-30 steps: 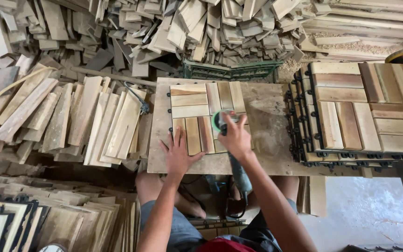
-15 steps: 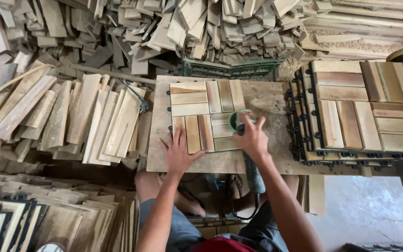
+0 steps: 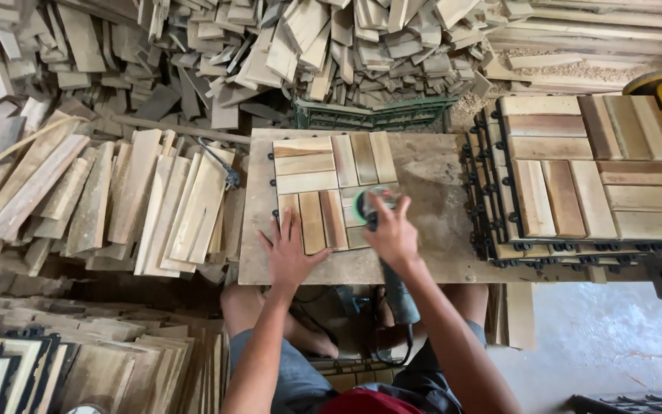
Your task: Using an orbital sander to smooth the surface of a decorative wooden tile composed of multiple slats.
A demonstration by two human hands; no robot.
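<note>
Left hand [image 3: 289, 257] lies flat, fingers spread, palm down on the near-left slats of the wooden tile [image 3: 335, 192]. Looks like a hold-down so the tile doesn't skate on the workboard [image 3: 430, 184]. Nothing gripped, just pressing.

Right hand [image 3: 392, 234] is wrapped around the body of a handheld sander [image 3: 373, 207], green disc face down on the tile's near-right corner. The tool body runs back toward the person, so the wrist sits behind the disc, probably for steady downward pressure.

The tile sits on the left half of the workboard, square to its edges, directly in front of the person. It's made of short slats in blocks, some running left-right, some near-far. Colour is mixed: pale blond slats beside browner ones. Black plastic backing tabs show along its left edge.

Right of the board, just beside it: a stack of finished tiles [image 3: 584, 180], same slat pattern, black grid edges showing. Left: loose slats [image 3: 116, 199] leaned in rows. Far side: a big heap of offcuts [image 3: 331, 46] and a green crate [image 3: 377, 115].
</note>
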